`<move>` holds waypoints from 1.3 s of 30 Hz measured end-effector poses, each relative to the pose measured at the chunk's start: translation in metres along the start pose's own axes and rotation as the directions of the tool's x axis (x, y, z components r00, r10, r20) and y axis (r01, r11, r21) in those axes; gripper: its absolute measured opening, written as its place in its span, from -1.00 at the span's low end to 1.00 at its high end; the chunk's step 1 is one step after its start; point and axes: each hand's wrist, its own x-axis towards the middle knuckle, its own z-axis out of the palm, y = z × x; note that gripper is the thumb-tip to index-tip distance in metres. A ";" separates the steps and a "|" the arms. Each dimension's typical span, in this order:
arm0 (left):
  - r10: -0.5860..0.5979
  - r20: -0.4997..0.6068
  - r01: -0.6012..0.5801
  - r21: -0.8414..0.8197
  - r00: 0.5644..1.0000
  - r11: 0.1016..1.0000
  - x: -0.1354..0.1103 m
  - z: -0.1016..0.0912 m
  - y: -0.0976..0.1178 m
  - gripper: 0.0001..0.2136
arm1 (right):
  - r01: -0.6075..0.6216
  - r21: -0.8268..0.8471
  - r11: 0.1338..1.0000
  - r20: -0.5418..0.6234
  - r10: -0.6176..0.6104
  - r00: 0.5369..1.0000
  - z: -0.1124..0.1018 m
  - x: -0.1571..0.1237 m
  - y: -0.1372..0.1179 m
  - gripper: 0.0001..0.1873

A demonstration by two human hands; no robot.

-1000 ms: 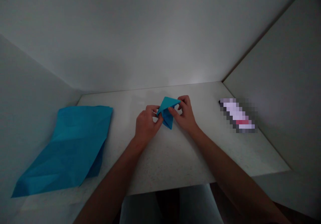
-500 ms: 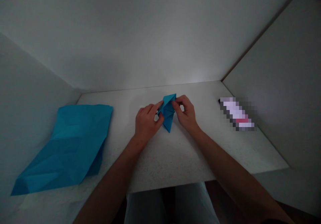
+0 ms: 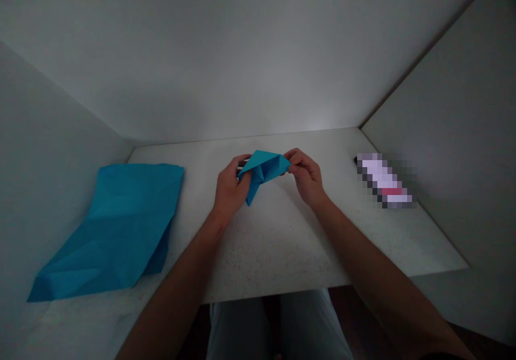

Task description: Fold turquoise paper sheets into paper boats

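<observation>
The small blue folded paper (image 3: 261, 171) is held up just above the white surface (image 3: 282, 236), near its middle; each hand pinches one side, so it looks pulled open between them; the left hand (image 3: 229, 188) is closed on its left corner; the right hand (image 3: 307, 174) is closed on its right tip; a big blue sheet (image 3: 116, 225) lies flat, well apart on the left; a blurred thing (image 3: 385, 180) lies on the right.

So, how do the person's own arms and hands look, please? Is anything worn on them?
Both forearms are bare, with no sleeves in view. The left hand and right hand wear no gloves; no rings, watch or bracelet show in this dim picture.
</observation>
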 end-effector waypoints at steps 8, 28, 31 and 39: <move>0.030 0.081 -0.035 0.058 0.996 0.998 -0.001 0.001 0.000 -0.68 | -0.037 -0.093 0.995 -0.070 0.030 0.997 0.003 -0.001 -0.004 -0.74; 0.088 -0.004 -0.087 -0.202 0.996 0.976 -0.007 0.015 0.003 -0.62 | -0.075 -0.600 0.797 0.122 0.184 0.975 0.017 -0.016 -0.004 -0.71; 0.074 -0.006 -0.074 -0.232 0.997 0.970 -0.008 0.016 0.003 -0.63 | -0.098 -0.573 0.813 0.121 0.202 0.972 0.016 -0.016 -0.003 -0.73; 0.104 0.019 -0.099 -0.173 0.994 0.980 -0.006 0.015 -0.001 -0.60 | -0.113 -0.624 0.774 0.069 0.198 0.978 0.014 -0.016 0.000 -0.81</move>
